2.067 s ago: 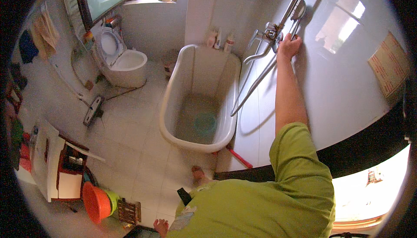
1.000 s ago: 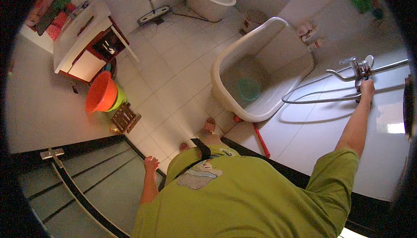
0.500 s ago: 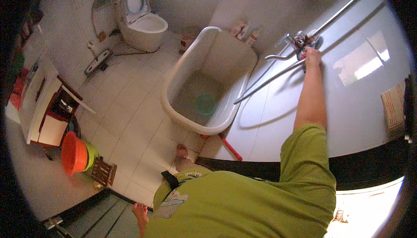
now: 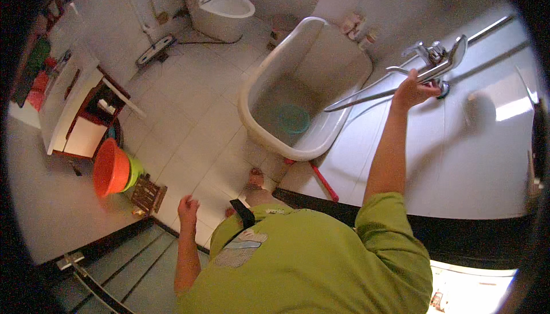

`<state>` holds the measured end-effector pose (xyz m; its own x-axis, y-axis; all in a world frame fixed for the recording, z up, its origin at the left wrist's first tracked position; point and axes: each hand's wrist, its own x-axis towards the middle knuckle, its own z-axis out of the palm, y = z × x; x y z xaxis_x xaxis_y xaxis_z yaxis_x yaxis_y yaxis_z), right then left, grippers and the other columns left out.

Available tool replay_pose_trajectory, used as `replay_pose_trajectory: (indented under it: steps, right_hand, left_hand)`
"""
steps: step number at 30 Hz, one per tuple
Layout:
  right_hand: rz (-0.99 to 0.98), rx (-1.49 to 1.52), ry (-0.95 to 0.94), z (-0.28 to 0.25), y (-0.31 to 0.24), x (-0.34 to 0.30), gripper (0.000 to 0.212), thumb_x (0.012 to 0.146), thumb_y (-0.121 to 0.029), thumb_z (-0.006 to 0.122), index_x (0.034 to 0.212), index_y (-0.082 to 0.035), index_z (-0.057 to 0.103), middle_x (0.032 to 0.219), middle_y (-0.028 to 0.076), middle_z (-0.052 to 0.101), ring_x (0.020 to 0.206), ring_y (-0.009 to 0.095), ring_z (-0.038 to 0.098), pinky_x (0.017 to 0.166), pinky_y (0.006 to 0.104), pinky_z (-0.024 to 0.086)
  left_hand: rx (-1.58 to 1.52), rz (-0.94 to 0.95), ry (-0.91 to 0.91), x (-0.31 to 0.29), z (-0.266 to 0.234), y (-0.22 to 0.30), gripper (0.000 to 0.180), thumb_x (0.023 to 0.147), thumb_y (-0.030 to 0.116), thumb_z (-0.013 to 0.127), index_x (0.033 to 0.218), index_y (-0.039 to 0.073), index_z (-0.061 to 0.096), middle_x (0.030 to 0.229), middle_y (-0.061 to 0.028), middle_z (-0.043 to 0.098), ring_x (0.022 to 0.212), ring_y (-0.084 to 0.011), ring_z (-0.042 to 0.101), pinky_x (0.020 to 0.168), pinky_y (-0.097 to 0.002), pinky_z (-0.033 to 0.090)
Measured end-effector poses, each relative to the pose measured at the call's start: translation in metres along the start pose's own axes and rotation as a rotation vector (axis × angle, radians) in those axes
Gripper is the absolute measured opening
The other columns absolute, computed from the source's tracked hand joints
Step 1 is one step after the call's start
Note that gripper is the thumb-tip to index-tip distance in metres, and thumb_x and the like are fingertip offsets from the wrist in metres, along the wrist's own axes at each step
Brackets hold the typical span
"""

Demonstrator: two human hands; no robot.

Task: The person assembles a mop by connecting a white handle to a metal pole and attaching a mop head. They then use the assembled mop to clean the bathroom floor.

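Note:
My right hand [image 4: 411, 91] is closed round the handle of a chrome hand shower [image 4: 457, 55] at the right. The shower's head points up and away from me, just in front of the wall-mounted mixer tap [image 4: 427, 56]. A metal hose [image 4: 361, 102] runs from the hand's side down over the tub's edge. My left hand [image 4: 188, 206] hangs low at the left over the floor tiles, fingers curled, and nothing shows in it. The white bathtub [image 4: 247, 105] stands in the middle, with a round green thing [image 4: 293, 119] at its bottom.
A red-handled tool [image 4: 324, 181] leans near the tub's near corner. At left are an orange basin [image 4: 110, 168], a green basin [image 4: 135, 172], a small wooden stool [image 4: 149, 193] and a cabinet [image 4: 77, 133]. A toilet [image 4: 229, 16] and a floor mop [image 4: 156, 50] are at the back.
The hand shower has come off the tap fitting into my right hand, which has moved slightly down. My left hand has risen and moved forward. The view has shifted left.

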<state>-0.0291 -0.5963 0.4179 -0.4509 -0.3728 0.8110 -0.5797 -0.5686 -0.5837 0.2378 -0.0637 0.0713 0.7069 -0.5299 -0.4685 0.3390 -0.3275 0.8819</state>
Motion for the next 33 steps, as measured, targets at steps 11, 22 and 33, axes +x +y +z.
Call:
replay_pose_trajectory:
  steps: [11,22,33]
  right_hand:
    - [0.081,0.216,-0.866,-0.008,-0.09,-0.232,0.044,0.068,-0.007,0.063,0.107,-0.01,0.042,0.093,0.011,0.048,0.078,0.021,0.051,0.062,0.0317,0.045]
    - [-0.87,-0.32,-0.394,0.055,0.013,0.015,0.052,0.076,-0.035,0.059,0.119,-0.008,0.046,0.116,0.017,0.047,0.108,0.035,0.044,0.089,0.0469,0.035]
    - [-0.782,-1.255,-0.845,0.087,0.068,0.152,0.027,0.075,-0.023,0.054,0.1,-0.016,0.06,0.105,0.008,0.054,0.098,0.022,0.051,0.094,0.0461,0.029]
  left_hand:
    - [-0.169,0.456,-0.532,0.045,0.248,0.31,0.029,0.083,0.014,0.055,0.107,-0.002,0.051,0.096,-0.0071,0.057,0.086,-0.0117,0.053,0.074,-0.0246,0.043]
    - [-0.321,0.381,-0.539,0.161,0.281,0.334,0.01,0.086,0.009,0.048,0.094,0.002,0.047,0.083,-0.0071,0.057,0.075,-0.0154,0.057,0.068,-0.0287,0.048]
    - [-0.547,0.415,-0.53,0.224,0.25,0.358,0.011,0.087,0.009,0.045,0.099,0.011,0.044,0.082,-0.006,0.055,0.076,-0.016,0.054,0.072,-0.0306,0.045]
